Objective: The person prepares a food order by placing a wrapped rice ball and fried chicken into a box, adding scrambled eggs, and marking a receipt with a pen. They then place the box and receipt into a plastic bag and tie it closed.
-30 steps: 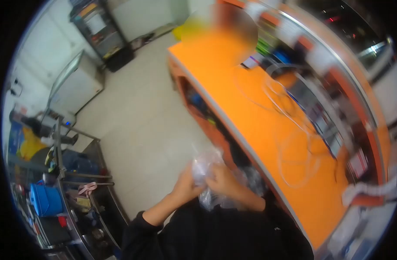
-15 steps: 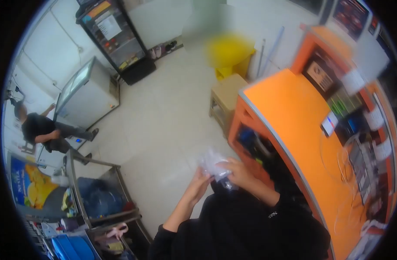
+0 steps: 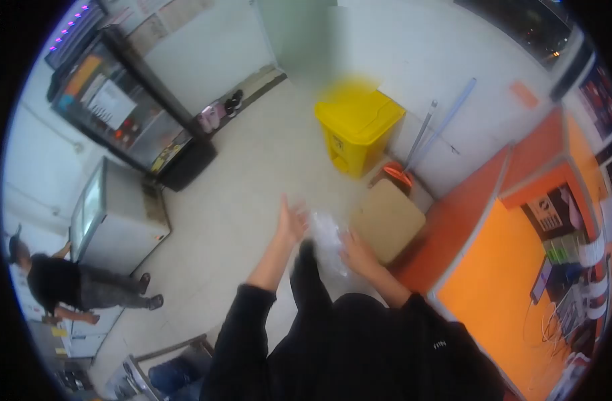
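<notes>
Near the bottom centre of the frame, two black sleeves (image 3: 333,341) run up toward the middle. The right hand (image 3: 357,252) is closed on a crumpled clear plastic bag (image 3: 328,235), which hangs in the air at mid-frame, just left of that hand. The left hand (image 3: 292,219) is beside the bag on its left, fingers spread and palm open, gripping nothing; whether it touches the plastic cannot be told through the blur.

Just beyond the right hand, a tan stool (image 3: 388,219) stands on the pale tiled floor (image 3: 239,180). To the lower right lies an orange counter (image 3: 493,294), with white cables (image 3: 553,327) and small boxes at its far right edge.

Farther up, above centre, a yellow pedal bin (image 3: 357,130) stands against the white wall, and a broom handle (image 3: 423,134) leans just right of it. At the left, a chest freezer (image 3: 115,214) sits below a tall glass-door fridge (image 3: 129,110) in the upper left. At the far left edge another person (image 3: 65,284) in dark clothes bends by the freezer, well apart from the hands.
</notes>
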